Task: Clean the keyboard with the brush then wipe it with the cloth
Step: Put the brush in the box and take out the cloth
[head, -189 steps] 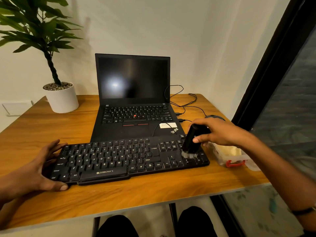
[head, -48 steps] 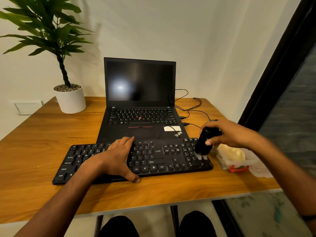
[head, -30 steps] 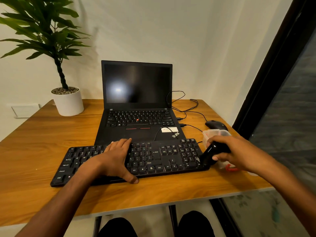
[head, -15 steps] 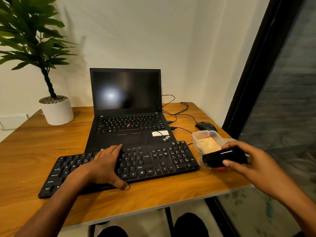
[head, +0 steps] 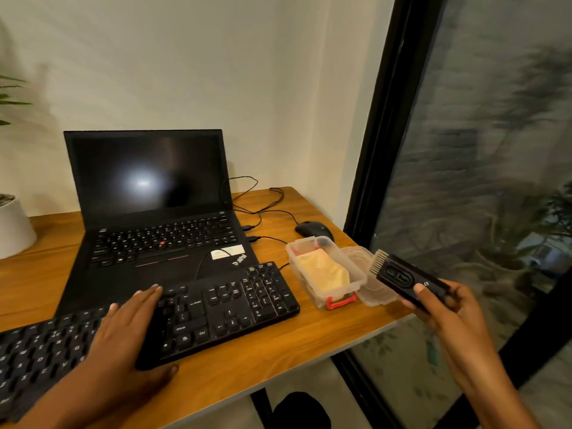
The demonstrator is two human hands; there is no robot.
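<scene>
Keyboard (head: 216, 308) lies on desk (head: 278, 351) before laptop (head: 154, 212). Left hand (head: 123, 335) flat on its keys, fingers straight, thumb over front edge. Right hand (head: 445, 308) off desk edge, palm up, fingers curled round brush (head: 402, 275), bristles toward container (head: 325, 274) holding cloth (head: 325, 274).

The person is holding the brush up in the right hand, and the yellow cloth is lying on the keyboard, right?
Not quite. The head view shows the yellow cloth inside the clear plastic box beside the keyboard, not on it. The right hand does hold the brush up, clear of the keys.
</scene>
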